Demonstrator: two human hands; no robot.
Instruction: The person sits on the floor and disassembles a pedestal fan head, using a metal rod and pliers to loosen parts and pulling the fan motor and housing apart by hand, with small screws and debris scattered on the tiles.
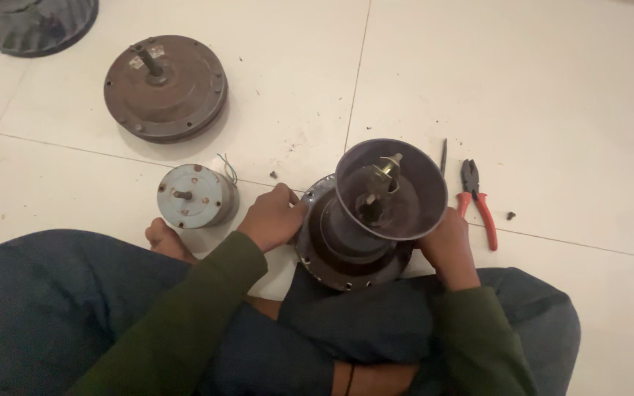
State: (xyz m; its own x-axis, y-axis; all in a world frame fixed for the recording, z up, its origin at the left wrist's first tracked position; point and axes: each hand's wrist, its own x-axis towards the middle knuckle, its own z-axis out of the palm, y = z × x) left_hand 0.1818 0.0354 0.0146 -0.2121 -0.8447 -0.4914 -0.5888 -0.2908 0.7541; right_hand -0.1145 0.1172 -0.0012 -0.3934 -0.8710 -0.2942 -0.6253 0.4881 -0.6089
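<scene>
Seated on the tiled floor (552, 88), I clamped both hands' fingers on the fan motor housing (354, 242), left hand (273, 218) at nine o'clock, right hand (445, 246) at three. Red-handled pliers (477, 202) lay just beyond at three o'clock.

Open floor (537, 81) fills the upper right of the frame. Pliers (476, 199) lie at right; a round motor (166, 86) and small motor (194, 196) crowd the left.

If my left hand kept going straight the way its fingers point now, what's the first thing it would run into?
The left hand already rests on the rim of the dark fan motor housing, fingers pointing right across it. Going straight on, it would probably meet the cone-shaped canopy cover standing on the housing first, though depth is hard to judge.
</scene>
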